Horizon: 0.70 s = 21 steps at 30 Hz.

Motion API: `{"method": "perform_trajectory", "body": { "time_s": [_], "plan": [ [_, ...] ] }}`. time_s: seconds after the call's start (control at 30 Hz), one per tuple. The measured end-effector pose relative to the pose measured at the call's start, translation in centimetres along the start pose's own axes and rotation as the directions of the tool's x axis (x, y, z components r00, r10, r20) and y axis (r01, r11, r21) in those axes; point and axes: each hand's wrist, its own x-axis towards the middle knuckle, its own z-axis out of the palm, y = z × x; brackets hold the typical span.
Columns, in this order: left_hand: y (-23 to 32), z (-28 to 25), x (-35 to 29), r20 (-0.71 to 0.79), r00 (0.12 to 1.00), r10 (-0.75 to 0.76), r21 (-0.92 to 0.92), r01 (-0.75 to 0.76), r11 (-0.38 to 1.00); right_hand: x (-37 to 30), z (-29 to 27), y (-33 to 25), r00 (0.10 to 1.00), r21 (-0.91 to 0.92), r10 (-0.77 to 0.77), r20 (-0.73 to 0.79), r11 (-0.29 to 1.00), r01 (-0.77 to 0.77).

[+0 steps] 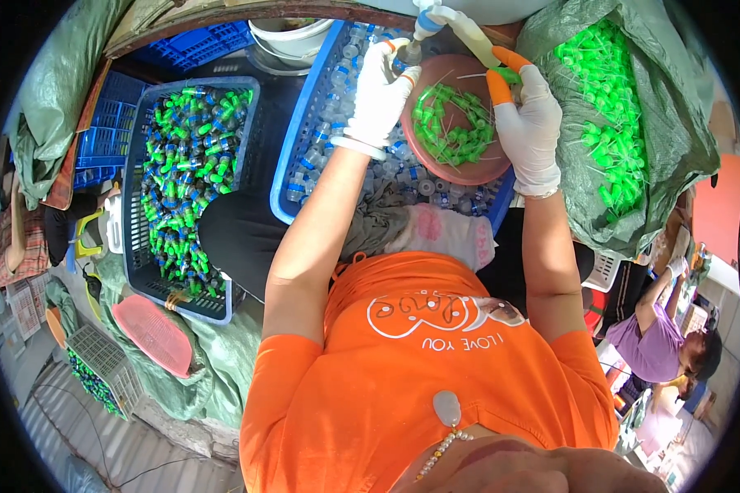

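My left hand [380, 97], in a white glove, is closed around a small clear bottle [411, 54] held at the tip of a white and blue nozzle [427, 23]. My right hand [529, 123], gloved in white with orange covers on thumb and forefinger, pinches a green cap [508, 75] whose thin white tube points left. Between the hands sits a pink bowl [413, 135] with several more green tubed caps. It rests on a blue basket [286, 152] filled with small clear bottles.
A dark blue basket [134, 205] at the left holds dark bottles with green caps. On the right, a green sack [567, 181] is full of green caps. White buckets [292, 34] stand at the back. Another person [658, 337] sits far right.
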Motion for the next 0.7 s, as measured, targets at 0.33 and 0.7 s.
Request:
{"method": "perform_trajectory", "body": {
  "time_s": [0.33,0.7],
  "plan": [
    [1.6,-0.3,-2.7,0.083,0.992,-0.090,0.028,0.088,0.996,-1.4,-0.8,-1.6,1.000,0.048,-0.009,-0.012,0.999,0.009],
    [5.3,1.6,-8.6,0.375,0.818,-0.435,-0.334,0.557,0.760,-5.5,0.0,1.9,0.949,0.075,-0.168,0.266,0.985,0.153]
  ]
}}
